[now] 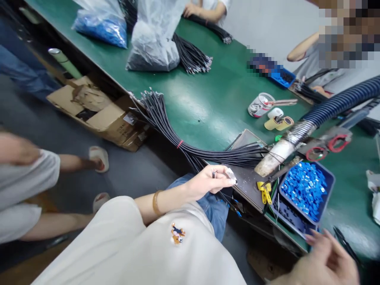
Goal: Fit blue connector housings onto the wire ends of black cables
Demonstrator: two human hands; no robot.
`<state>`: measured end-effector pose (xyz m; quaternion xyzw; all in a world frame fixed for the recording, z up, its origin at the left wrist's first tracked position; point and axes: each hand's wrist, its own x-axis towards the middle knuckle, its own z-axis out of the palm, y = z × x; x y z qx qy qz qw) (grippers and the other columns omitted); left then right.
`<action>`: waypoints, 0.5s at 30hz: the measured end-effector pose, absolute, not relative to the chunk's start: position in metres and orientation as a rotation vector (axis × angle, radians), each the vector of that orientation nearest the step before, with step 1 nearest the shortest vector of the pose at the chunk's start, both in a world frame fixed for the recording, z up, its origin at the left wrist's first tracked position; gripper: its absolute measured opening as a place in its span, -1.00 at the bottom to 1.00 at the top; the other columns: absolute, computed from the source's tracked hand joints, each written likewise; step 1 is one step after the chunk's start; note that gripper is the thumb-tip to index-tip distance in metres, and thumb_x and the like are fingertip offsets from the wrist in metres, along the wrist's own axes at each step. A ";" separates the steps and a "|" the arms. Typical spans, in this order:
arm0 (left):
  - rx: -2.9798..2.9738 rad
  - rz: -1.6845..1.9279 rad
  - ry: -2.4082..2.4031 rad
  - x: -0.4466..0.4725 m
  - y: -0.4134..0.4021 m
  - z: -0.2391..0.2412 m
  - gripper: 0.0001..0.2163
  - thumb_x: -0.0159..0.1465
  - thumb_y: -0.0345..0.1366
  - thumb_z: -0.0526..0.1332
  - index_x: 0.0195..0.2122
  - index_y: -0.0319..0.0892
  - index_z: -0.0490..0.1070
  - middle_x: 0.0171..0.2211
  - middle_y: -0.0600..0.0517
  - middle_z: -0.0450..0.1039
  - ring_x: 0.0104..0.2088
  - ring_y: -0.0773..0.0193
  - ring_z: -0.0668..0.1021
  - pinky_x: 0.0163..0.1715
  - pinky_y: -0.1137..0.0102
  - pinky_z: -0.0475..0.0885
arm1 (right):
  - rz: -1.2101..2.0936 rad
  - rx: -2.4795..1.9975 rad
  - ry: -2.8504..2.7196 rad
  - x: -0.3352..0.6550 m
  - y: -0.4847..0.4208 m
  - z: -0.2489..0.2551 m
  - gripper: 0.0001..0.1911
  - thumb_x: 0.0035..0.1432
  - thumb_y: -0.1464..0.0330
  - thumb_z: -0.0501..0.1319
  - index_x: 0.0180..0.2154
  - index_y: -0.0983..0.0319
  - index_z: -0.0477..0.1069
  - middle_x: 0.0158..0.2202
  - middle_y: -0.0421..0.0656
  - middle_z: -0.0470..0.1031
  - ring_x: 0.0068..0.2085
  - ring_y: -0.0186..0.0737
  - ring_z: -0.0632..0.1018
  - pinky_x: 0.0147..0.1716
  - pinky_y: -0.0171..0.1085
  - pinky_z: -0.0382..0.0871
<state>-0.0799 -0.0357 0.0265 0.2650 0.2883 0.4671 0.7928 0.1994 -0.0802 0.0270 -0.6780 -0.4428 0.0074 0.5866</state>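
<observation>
My left hand (pixel 211 181), with a bracelet on the wrist and white tape on a fingertip, is closed in a pinch on the end of a thin black cable (pixel 214 173). It hovers by the table edge, just below a banded bundle of black cables (pixel 178 134). At the bottom right, my right hand (pixel 322 259) has its fingers apart, with nothing visible in them. Its fingertips sit at the near corner of a dark tray (pixel 329 186) filled with small blue connectors (pixel 304 189).
A ribbed hose (pixel 341 102) with a pale nozzle (pixel 274 158) lies over the green table (pixel 202 107). Yellow pliers (pixel 264 192), red-handled scissors (pixel 328 145), tape rolls (pixel 278 122) and a cup (pixel 261 105) sit nearby. Plastic bags (pixel 152 43), a floor carton (pixel 97 114) and co-workers surround.
</observation>
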 end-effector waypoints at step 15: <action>0.367 1.163 0.516 -0.122 -0.053 0.030 -0.66 0.04 -0.18 0.48 -0.37 -0.22 0.36 -0.67 0.30 -0.02 -0.69 0.58 0.01 -0.67 0.50 -0.13 | 0.570 -0.985 -1.798 0.021 -0.033 0.037 -0.76 0.16 0.48 0.33 -0.12 0.13 0.60 -0.34 -0.20 0.58 -0.44 -0.34 0.55 -0.47 -0.34 0.45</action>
